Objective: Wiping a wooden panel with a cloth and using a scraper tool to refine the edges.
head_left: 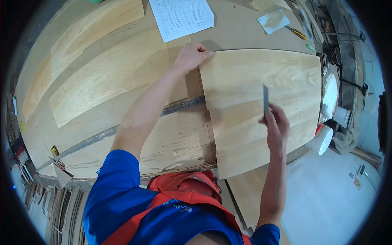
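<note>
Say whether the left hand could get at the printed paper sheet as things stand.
Probably yes: the left hand is close to the paper sheet, and nothing visible stands between them. Its fingers are at a corner of the pale wood panel, so it would likely need to leave that first.

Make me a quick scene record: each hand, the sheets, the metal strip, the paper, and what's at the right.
Left hand: at the far left corner of the pale wood sheets; grip unclear
Right hand: holding a flat grey tool over those sheets
Sheets: right of the bench's middle, grain visible
Metal strip: long, grey, running beneath the left forearm
Printed paper: far side of bench
Right side: white bucket
</note>
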`<state>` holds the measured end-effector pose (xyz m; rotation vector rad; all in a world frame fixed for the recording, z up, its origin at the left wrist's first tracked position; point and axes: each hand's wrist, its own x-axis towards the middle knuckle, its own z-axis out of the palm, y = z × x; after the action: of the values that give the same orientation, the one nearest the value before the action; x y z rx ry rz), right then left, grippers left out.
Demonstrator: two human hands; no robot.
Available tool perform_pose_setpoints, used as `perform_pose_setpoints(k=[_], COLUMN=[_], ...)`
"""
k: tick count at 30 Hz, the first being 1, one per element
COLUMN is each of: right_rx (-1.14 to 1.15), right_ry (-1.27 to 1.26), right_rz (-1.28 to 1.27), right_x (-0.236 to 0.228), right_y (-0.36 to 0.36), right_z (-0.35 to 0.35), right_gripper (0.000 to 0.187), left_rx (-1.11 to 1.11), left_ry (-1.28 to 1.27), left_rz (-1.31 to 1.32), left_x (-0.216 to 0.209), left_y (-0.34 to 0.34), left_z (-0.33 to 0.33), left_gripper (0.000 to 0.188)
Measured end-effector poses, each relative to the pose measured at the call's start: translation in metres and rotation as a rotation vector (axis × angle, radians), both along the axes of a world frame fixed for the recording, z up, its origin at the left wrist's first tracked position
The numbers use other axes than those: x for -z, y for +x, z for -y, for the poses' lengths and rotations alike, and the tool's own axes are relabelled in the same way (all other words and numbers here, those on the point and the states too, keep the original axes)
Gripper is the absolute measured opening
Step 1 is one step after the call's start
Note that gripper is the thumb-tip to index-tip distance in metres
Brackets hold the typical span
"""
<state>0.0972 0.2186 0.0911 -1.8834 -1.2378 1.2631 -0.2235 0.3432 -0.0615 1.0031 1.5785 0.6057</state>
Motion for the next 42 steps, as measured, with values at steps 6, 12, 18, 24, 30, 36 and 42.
perform_pose_setpoints(k=[6, 12, 18, 24, 30, 36, 42], right_rx=[-0.321, -0.502, -0.591, -0.641, -0.656, -0.685, -0.768], right_ry=[0.096, 0.035, 0.083, 0.129, 0.125, 0.137, 0.262], right_rz=[0.159, 0.305, 0.384, 0.397, 0.384, 0.423, 0.499], right_x=[0.035, 0.062, 0.068, 0.066, 0.067, 0.068, 0.076], right_y=[-0.091, -0.137, -0.143, -0.143, -0.143, -0.144, -0.146], right_z=[-0.108, -0.146, -0.147, -0.147, -0.147, -0.148, -0.148], right_gripper=[0.027, 0.029, 0.027, 0.027, 0.027, 0.028, 0.026], left_rx=[0.011, -0.039, -0.201, -0.219, -0.233, -0.236, -0.262], left_ry=[0.030, 0.026, 0.164, 0.130, 0.140, 0.160, 0.174], left_rz=[0.066, 0.180, 0.351, 0.427, 0.415, 0.407, 0.450], left_x=[-0.001, 0.011, 0.024, 0.013, 0.012, 0.015, 0.015], left_y=[0.004, 0.003, 0.012, 0.012, 0.013, 0.013, 0.015], left_z=[0.004, 0.013, 0.023, 0.025, 0.024, 0.026, 0.027], left_gripper=[0.032, 0.018, 0.009, 0.006, 0.006, 0.006, 0.005])
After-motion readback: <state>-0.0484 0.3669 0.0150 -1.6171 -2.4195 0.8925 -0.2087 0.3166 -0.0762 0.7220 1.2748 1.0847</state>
